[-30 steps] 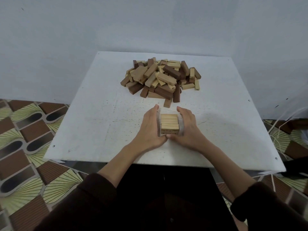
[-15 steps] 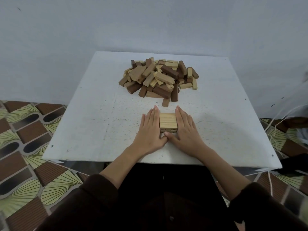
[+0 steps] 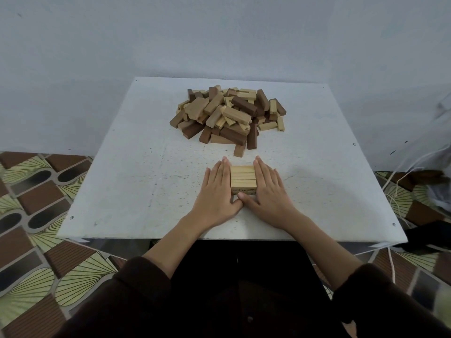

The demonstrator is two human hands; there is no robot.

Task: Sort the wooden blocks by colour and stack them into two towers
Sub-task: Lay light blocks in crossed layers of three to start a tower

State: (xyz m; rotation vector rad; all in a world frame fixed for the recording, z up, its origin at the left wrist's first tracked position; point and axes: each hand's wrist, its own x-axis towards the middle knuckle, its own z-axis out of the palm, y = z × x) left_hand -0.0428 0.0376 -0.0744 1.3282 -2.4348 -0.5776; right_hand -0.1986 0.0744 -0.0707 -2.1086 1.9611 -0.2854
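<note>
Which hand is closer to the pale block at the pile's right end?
Right. The right hand is nearer, below-left of the pale block; the left hand lies beyond the light stack.

One view only — a wide-angle camera on the person's head, facing forward and down over the desk (image 3: 122, 191) toward the wall (image 3: 219, 32). It sits near: the left hand (image 3: 217, 191) and right hand (image 3: 268, 193) lie mid-frame, sleeves (image 3: 122, 301) fill the bottom edge — floor (image 3: 29, 215) shows either side.
</note>
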